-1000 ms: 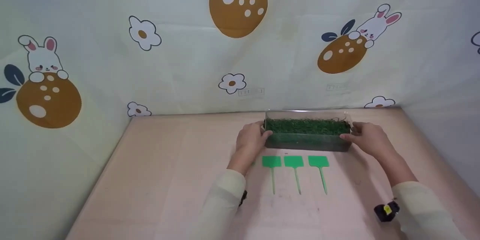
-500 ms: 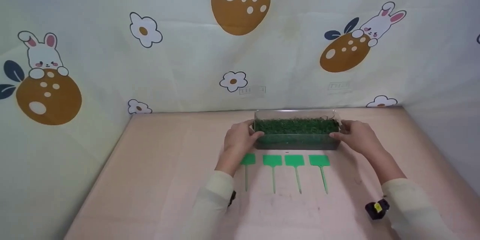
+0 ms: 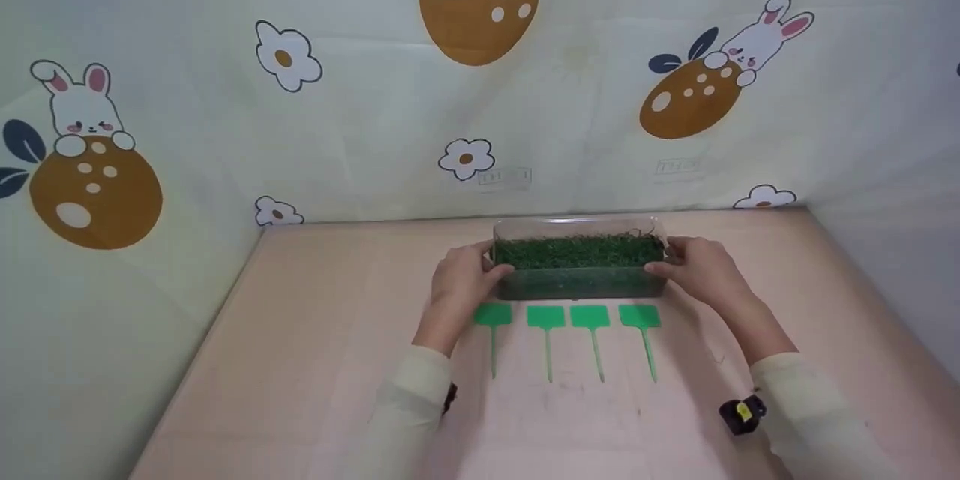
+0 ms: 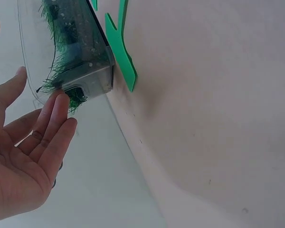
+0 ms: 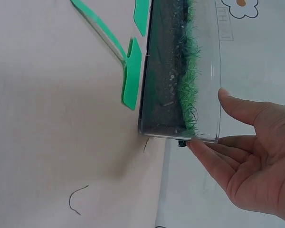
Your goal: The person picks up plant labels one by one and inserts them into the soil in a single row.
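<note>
A long clear plastic box (image 3: 581, 283) with green artificial grass (image 3: 577, 249) inside stands upright at the back of the table. My left hand (image 3: 461, 281) holds its left end, the thumb at the front corner. At the other end, my right hand (image 3: 705, 270) grips it with thumb and fingers. In the left wrist view, fingertips touch the end wall beside a hole where grass sticks out. The right wrist view shows the thumb at the box's upper rim. Whether the base touches the table cannot be told. Several green T-shaped plant labels (image 3: 546, 317) lie in a row before it.
A pale table (image 3: 337, 360) extends towards me, with a fabric backdrop (image 3: 360, 127) of rabbits and flowers behind it. A thin dark strand (image 5: 72, 199) lies on the table near the right hand. Black wrist cameras (image 3: 742, 414) sit under the sleeves.
Both hands have moved left with the box, and slowed in the last half second. The leftmost plant label, earlier mostly hidden by the left arm, has come into sight.
</note>
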`<state>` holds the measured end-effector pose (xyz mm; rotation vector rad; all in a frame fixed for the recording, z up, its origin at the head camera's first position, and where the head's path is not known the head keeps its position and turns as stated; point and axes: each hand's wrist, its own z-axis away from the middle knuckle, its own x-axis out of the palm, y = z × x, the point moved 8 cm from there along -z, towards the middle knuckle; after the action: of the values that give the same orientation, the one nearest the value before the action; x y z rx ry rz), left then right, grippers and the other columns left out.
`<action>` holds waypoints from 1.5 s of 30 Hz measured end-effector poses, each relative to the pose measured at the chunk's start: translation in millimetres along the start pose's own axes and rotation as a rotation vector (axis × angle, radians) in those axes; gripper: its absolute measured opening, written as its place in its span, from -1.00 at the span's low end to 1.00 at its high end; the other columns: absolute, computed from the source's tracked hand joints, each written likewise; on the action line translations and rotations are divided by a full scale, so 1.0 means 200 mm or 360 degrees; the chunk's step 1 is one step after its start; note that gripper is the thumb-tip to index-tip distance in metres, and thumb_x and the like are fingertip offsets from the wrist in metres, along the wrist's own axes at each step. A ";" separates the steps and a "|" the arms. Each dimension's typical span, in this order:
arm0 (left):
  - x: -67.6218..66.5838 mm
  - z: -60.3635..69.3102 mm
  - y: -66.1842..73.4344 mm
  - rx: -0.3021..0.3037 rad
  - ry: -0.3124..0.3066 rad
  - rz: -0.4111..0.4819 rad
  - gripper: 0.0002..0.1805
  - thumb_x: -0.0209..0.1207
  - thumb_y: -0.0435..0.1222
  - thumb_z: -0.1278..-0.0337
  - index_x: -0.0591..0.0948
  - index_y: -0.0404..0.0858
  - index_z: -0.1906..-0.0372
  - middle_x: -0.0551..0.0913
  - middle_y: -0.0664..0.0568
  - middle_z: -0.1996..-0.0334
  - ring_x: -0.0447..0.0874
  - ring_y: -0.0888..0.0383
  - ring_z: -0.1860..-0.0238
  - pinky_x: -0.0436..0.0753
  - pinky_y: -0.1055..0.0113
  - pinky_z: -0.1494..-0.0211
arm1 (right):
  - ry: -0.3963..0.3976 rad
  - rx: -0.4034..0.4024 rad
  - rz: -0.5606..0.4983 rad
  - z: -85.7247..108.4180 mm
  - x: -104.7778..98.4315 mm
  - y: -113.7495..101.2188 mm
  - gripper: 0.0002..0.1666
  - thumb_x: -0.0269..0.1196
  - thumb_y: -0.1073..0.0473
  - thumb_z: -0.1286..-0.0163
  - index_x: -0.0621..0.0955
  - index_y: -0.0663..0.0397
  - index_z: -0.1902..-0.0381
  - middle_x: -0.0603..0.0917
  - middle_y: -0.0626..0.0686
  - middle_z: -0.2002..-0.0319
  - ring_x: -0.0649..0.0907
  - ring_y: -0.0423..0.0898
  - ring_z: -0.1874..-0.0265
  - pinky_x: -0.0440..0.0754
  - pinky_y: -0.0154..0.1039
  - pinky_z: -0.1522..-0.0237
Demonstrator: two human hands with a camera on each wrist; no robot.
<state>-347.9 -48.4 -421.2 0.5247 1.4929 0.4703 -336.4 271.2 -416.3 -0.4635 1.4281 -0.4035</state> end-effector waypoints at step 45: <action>-0.06 0.09 0.08 0.0112 0.0098 0.0038 -0.57 0.30 -0.19 -0.28 0.61 -0.08 -0.24 0.54 0.02 0.05 0.55 0.16 0.17 0.62 0.23 0.11 | -0.0442 -0.0444 0.0125 -0.13 -0.09 -0.02 -0.02 0.42 0.06 -0.28 0.22 0.22 -0.52 0.27 0.34 -0.48 0.33 0.38 -0.42 0.38 0.27 -0.32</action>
<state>-329.9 -43.6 -402.4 0.5886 1.5679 0.4576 -363.4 276.2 -401.2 -0.6595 1.2309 -0.0706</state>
